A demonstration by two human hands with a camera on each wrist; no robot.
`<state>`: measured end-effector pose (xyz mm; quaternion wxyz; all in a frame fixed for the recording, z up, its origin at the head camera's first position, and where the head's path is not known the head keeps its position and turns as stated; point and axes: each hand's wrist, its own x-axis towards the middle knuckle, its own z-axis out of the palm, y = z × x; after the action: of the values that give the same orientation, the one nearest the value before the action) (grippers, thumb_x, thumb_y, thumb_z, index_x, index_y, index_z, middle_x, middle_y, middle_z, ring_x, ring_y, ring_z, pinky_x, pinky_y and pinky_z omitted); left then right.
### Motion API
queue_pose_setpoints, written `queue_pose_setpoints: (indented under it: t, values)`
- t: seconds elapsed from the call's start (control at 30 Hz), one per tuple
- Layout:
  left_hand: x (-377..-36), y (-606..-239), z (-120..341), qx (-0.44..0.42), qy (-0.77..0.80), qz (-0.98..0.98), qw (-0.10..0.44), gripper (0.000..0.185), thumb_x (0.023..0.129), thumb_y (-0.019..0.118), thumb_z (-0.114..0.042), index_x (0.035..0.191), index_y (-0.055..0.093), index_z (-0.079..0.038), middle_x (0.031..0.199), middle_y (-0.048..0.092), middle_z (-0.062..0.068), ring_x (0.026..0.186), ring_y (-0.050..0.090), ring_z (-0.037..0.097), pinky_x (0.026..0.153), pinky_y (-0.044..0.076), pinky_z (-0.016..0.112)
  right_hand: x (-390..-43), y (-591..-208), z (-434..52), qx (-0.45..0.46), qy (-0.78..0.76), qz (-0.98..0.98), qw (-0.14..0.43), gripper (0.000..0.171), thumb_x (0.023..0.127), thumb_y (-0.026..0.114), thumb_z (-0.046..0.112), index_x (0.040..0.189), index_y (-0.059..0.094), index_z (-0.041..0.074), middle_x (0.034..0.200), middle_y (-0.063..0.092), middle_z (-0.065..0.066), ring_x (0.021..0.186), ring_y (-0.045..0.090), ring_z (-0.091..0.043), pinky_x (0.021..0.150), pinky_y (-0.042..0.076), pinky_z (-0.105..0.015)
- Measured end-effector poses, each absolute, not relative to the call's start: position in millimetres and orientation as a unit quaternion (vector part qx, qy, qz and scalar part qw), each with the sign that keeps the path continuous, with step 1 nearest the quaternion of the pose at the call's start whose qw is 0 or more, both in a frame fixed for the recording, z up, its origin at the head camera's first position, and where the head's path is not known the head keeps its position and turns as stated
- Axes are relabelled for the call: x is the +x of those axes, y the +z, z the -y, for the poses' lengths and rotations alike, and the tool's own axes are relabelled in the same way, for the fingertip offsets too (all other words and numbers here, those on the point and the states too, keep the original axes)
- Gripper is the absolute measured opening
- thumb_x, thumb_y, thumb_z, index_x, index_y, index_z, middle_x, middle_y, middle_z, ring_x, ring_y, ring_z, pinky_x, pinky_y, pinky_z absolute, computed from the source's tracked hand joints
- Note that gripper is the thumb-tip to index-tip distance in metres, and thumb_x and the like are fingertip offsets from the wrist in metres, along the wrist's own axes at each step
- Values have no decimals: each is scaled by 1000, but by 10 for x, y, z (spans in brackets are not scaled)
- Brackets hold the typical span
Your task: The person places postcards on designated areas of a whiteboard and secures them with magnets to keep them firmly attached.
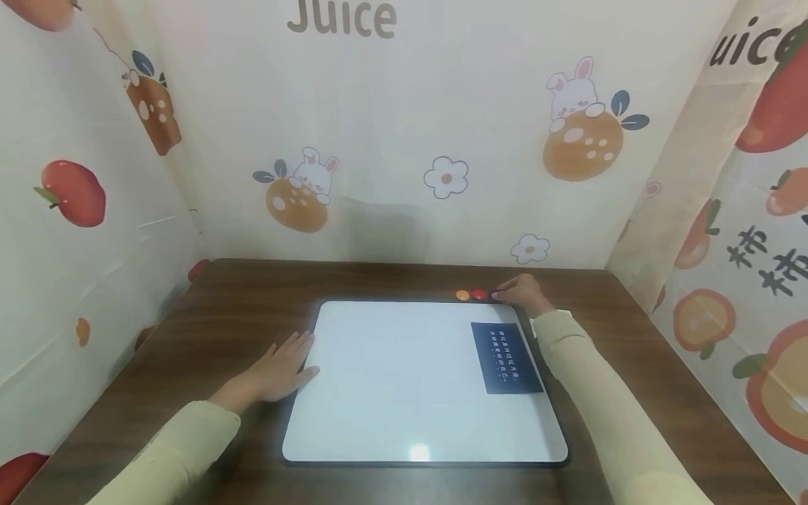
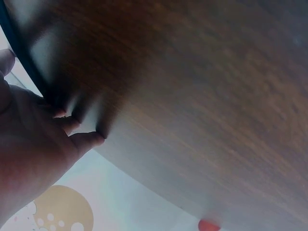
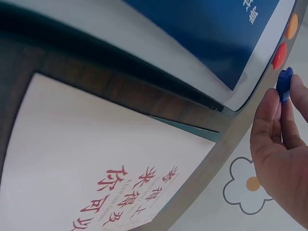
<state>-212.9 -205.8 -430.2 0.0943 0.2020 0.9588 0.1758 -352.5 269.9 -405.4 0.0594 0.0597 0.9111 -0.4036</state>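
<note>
A white board (image 1: 404, 379) with a dark frame lies flat on the brown table (image 1: 208, 315). On its right side sits a dark blue card (image 1: 507, 358) with white print. An orange magnet (image 1: 463, 295) and a red magnet (image 1: 480, 294) sit on the board's far edge. Just right of them, my right hand (image 1: 500, 293) pinches a small blue magnet (image 3: 285, 79) between thumb and fingers. My left hand (image 1: 297, 354) lies flat on the table, fingers straight, touching the board's left edge (image 2: 19, 53).
A white sheet with red characters (image 3: 96, 163) lies on the table to the right of the board, under my right forearm. Printed fabric walls (image 1: 391, 140) close in the table on three sides.
</note>
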Motion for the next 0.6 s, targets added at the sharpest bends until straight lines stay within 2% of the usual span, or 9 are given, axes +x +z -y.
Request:
queue_pose_setpoints:
  t: [0.13,0.37,0.6]
  values:
    - [-2158,-4382,2081,205,170,-960,87,74,99,43,-43,147,20,8,154,15,26,141,9,45,107,9,65,-3465,-4027,-2694,52,-408,-910,60,37,84,71,14,112,64,-9,105,65,-24,91,64,-31,81,53,-41]
    - [-2123,-4277,2049,200,173,-959,97,72,99,44,-40,147,21,9,153,16,28,140,11,47,106,9,67,-3378,-4043,-2686,58,-400,-913,54,36,88,69,13,116,62,-8,113,61,-26,100,62,-36,89,49,-46]
    - [-2110,-4277,2032,199,174,-960,97,71,99,46,-37,147,20,9,153,16,28,140,10,47,107,10,66,-3323,-4083,-2726,57,-411,-908,65,36,87,70,13,115,62,-7,111,62,-24,99,61,-35,88,50,-45]
